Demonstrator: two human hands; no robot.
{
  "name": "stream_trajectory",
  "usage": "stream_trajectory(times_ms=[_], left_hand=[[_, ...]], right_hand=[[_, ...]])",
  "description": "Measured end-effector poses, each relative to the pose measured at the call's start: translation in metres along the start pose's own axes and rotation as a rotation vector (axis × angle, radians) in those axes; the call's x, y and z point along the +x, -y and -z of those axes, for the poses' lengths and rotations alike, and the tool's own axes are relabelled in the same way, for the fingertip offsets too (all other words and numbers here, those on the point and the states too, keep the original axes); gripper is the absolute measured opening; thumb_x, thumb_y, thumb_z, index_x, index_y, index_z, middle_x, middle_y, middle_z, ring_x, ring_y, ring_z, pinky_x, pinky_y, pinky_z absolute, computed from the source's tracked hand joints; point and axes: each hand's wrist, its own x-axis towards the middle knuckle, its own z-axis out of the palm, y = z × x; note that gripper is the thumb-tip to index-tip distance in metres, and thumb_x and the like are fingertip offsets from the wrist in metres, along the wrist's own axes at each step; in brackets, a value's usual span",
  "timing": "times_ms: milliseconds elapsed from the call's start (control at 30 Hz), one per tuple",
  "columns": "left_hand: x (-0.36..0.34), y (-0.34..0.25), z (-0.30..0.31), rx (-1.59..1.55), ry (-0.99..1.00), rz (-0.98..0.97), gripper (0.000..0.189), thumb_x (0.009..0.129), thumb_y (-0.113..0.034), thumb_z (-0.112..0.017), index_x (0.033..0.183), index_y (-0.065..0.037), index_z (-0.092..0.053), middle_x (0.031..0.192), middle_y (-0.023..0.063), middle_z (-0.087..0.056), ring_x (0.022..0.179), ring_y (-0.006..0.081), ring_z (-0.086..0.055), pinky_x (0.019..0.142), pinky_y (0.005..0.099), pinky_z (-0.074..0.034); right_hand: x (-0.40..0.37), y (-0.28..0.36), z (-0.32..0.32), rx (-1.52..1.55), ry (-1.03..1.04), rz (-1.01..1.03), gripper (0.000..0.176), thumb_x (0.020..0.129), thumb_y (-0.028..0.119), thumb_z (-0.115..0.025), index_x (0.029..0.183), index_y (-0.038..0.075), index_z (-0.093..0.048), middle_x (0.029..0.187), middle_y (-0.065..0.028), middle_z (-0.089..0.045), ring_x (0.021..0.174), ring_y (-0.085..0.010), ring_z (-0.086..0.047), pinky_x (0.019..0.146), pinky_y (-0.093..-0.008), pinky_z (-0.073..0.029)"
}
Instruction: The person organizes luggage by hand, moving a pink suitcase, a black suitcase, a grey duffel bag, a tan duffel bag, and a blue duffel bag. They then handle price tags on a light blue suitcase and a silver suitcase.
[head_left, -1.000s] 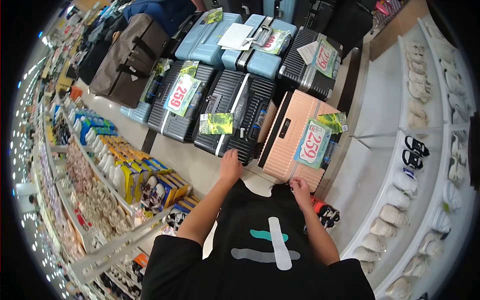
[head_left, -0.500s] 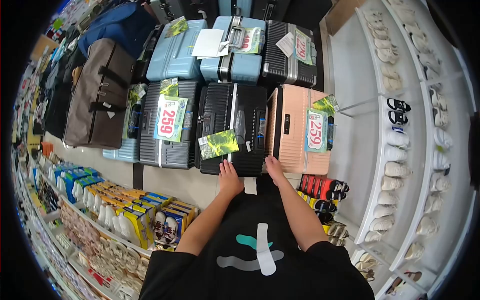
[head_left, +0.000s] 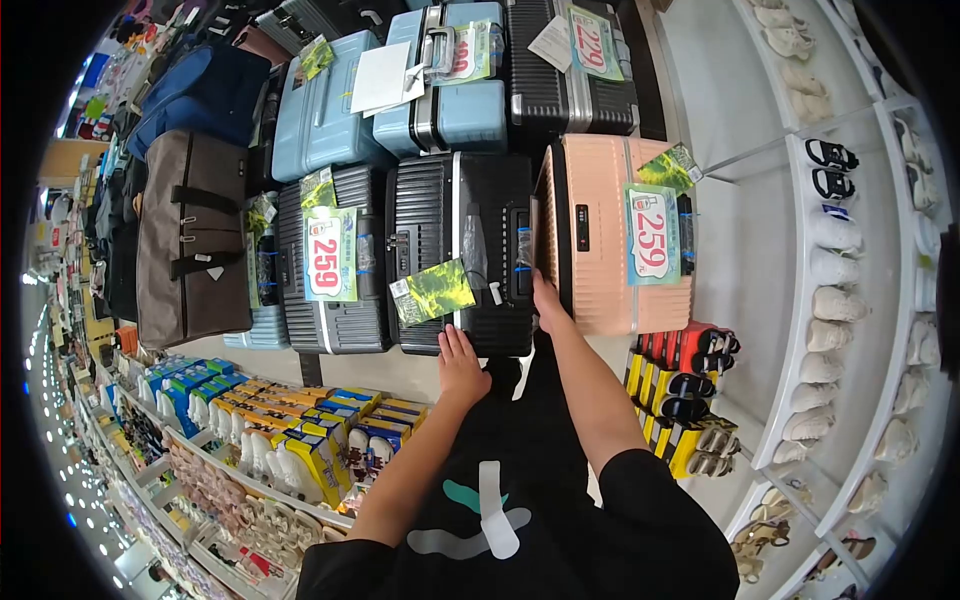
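My left hand (head_left: pixel 462 367) lies with its fingers stretched flat against the near edge of a black ribbed suitcase (head_left: pixel 423 200). A green-and-yellow tag (head_left: pixel 433 291) hangs on that suitcase, just above my fingertips. Beside its right side, my right hand (head_left: pixel 546 302) reaches into the narrow gap before a pink suitcase (head_left: pixel 600 240). The right fingers look extended along the black side, though their tips are partly hidden. The pink suitcase bears a price card (head_left: pixel 653 233) reading 259.
A dark grey suitcase (head_left: pixel 345 320) stands close on the left, then a brown duffel bag (head_left: pixel 190 290). Behind are light blue suitcases (head_left: pixel 325 110) and another black one (head_left: pixel 540 90). Shoe shelves (head_left: pixel 800 270) line the right; boxed shoes (head_left: pixel 310 440) fill the lower left.
My right hand has moved farther up the gap along the black suitcase's side. The gap to the pink suitcase looks wider. My left hand stays at the near edge; the view has shifted.
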Motion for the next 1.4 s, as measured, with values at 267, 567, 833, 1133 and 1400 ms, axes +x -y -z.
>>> stream_trajectory(times_ms=[267, 567, 833, 1133, 1400], left_hand=[[0.004, -0.007, 0.014, -0.012, 0.078, 0.04, 0.105, 0.071, -0.036, -0.071, 0.145, 0.01, -0.012, 0.154, 0.0274, -0.008, 0.143, 0.043, -0.01, 0.112, 0.0431, -0.025], [0.002, -0.006, 0.011, -0.012, 0.009, -0.026, 0.107, 0.07, -0.041, -0.072, 0.141, 0.015, -0.015, 0.149, 0.0359, -0.01, 0.139, 0.051, -0.011, 0.115, 0.0461, -0.018], [0.001, 0.018, 0.008, -0.231, -0.019, -0.124, 0.099, 0.073, -0.031, -0.07, 0.143, 0.012, -0.015, 0.15, 0.0331, -0.012, 0.14, 0.0493, -0.012, 0.115, 0.0451, -0.02], [0.004, 0.021, 0.005, -0.277, -0.023, -0.12, 0.095, 0.076, -0.029, -0.069, 0.146, 0.006, -0.014, 0.153, 0.0296, -0.01, 0.141, 0.048, -0.012, 0.113, 0.0458, -0.025], [0.002, 0.025, 0.002, -0.325, -0.038, -0.144, 0.092, 0.074, -0.026, -0.068, 0.144, 0.009, -0.018, 0.152, 0.03, -0.013, 0.141, 0.0473, -0.013, 0.114, 0.0443, -0.023]], right_hand=[[-0.005, -0.013, 0.025, -0.262, -0.149, 0.418, 0.071, 0.096, 0.045, -0.045, 0.145, -0.002, -0.028, 0.141, -0.0249, -0.043, 0.133, -0.0305, -0.041, 0.107, -0.0337, -0.033], [0.021, -0.031, 0.065, 0.819, 0.046, 0.008, 0.013, 0.087, 0.014, -0.062, 0.096, 0.01, -0.053, 0.096, -0.0017, -0.057, 0.089, -0.0153, -0.054, 0.083, -0.0358, -0.045], [-0.011, -0.025, 0.067, 1.059, 0.204, -0.083, 0.013, 0.086, 0.008, -0.055, 0.098, 0.008, -0.055, 0.095, -0.0029, -0.059, 0.093, -0.0176, -0.057, 0.09, -0.0355, -0.046], [-0.057, -0.004, 0.044, 0.765, 0.04, 0.287, 0.029, 0.084, 0.002, -0.055, 0.113, 0.002, -0.056, 0.106, -0.0068, -0.063, 0.102, -0.0202, -0.06, 0.088, -0.0363, -0.047], [-0.122, 0.029, -0.005, -0.369, -0.033, 1.029, 0.05, 0.078, 0.013, -0.068, 0.122, 0.0, -0.047, 0.129, -0.0266, -0.049, 0.117, -0.04, -0.052, 0.096, -0.0413, -0.043]])
